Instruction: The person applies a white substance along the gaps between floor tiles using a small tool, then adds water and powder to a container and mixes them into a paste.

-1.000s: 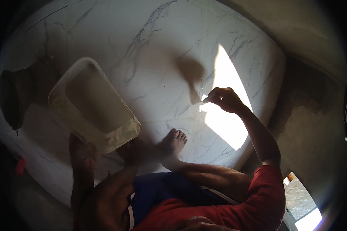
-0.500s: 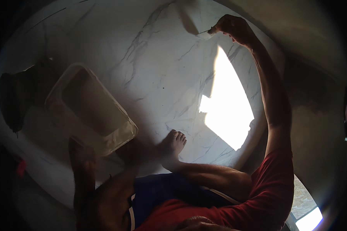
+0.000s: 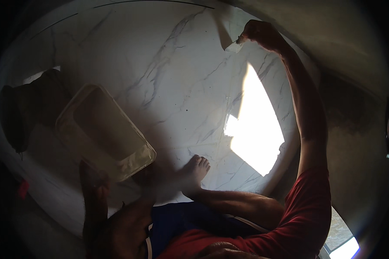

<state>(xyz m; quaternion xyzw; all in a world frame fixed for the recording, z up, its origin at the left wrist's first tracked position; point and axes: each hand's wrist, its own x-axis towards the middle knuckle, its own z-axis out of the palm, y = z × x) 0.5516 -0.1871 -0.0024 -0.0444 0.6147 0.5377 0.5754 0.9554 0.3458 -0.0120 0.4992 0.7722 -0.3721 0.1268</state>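
Observation:
My right hand (image 3: 260, 34) reaches to the far right with its fingers pinched on a pale, flat-edged piece (image 3: 234, 46). That piece is held against or just over the white marbled floor (image 3: 173, 86); its exact kind is too unclear to name. At the left, a translucent rectangular tub (image 3: 136, 162) is tilted above the floor and casts a shadow beside it. My left hand (image 3: 96, 179), in deep shade, grips the tub's near left side, its fingers partly hidden. The tub's inside looks dim, so its contents cannot be made out.
A dark, bulky object (image 3: 15, 112) stands beyond the tub at the far left. My bare foot (image 3: 199, 168) rests on the floor near the middle. Bright sunlight (image 3: 257, 129) falls on the floor at the right, beside a wall (image 3: 350, 52).
My right hand and the pale piece have come slightly nearer, and the piece looks more upright. The tub sits a little lower in view, still in my left hand.

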